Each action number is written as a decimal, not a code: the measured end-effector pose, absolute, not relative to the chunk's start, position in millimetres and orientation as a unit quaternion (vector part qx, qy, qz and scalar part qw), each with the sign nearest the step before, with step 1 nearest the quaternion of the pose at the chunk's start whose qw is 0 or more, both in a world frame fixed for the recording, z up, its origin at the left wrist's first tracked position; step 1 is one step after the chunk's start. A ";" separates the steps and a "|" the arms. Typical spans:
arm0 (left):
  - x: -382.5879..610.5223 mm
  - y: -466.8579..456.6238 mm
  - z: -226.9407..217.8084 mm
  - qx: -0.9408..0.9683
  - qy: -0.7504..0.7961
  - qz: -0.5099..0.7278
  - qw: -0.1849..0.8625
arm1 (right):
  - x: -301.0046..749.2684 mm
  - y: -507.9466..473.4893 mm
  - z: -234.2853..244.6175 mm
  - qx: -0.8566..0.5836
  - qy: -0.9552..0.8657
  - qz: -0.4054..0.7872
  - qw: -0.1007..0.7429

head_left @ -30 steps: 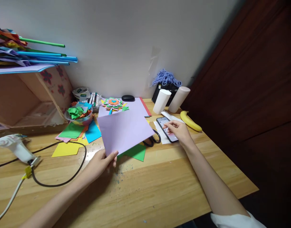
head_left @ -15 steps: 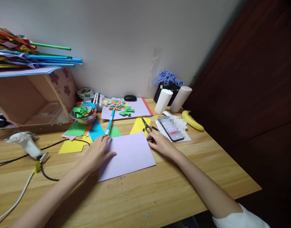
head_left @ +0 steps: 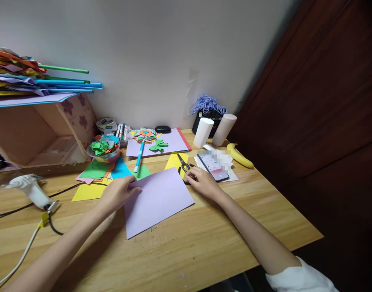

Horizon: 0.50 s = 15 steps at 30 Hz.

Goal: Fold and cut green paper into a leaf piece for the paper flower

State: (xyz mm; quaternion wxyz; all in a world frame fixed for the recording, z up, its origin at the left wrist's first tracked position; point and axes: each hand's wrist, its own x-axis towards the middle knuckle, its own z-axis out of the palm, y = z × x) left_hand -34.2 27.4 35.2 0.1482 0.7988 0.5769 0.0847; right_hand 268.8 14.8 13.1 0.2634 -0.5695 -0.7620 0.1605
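A lilac paper sheet (head_left: 158, 198) lies on the wooden desk (head_left: 204, 243) in front of me. My left hand (head_left: 117, 194) pinches its upper left corner, thumb on top. My right hand (head_left: 202, 182) rests at the sheet's right corner, with its fingers curled over the black handles of the scissors (head_left: 182, 163). The scissor blades point away from me across a yellow paper piece (head_left: 174, 161).
A phone (head_left: 212, 166) lies on white paper, right of the scissors, beside a banana (head_left: 240, 156) and two white rolls (head_left: 203, 132). Coloured paper sheets (head_left: 96, 172), a bowl of scraps (head_left: 103, 149), a blue pen (head_left: 139, 156) and a glue gun (head_left: 29, 190) with its cord occupy the left.
The lilac sheet, held up a second ago, now lies on the desk and has turned slightly. My right hand left the phone and came to the scissors' handles.
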 end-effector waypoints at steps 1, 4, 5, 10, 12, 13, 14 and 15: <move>-34.4 24.0 41.9 0.793 0.578 0.097 0.166 | 267.8 14.2 14.9 -0.570 -0.752 0.172 0.283; -36.2 6.4 69.3 0.769 0.585 0.168 0.197 | 263.6 10.6 22.6 -0.562 -0.701 0.277 0.341; -36.8 -2.3 79.8 0.760 0.587 0.186 0.210 | 261.8 8.8 25.6 -0.552 -0.679 0.340 0.345; -23.0 -59.4 118.1 0.775 0.541 0.312 0.097 | 253.7 -7.7 35.3 -0.337 -0.602 0.678 0.254; -3.2 -80.4 118.6 0.821 0.469 0.324 0.029 | 253.5 -16.9 35.1 -0.258 -0.584 0.729 0.246; 9.5 -88.6 115.4 0.853 0.415 0.316 0.000 | 254.4 -21.1 34.6 -0.255 -0.574 0.735 0.256; 23.2 -95.1 110.6 0.885 0.355 0.299 -0.021 | 255.7 -24.6 34.3 -0.273 -0.561 0.734 0.267; 37.1 -99.7 105.0 0.909 0.317 0.269 -0.032 | 257.2 -26.9 34.5 -0.302 -0.547 0.730 0.277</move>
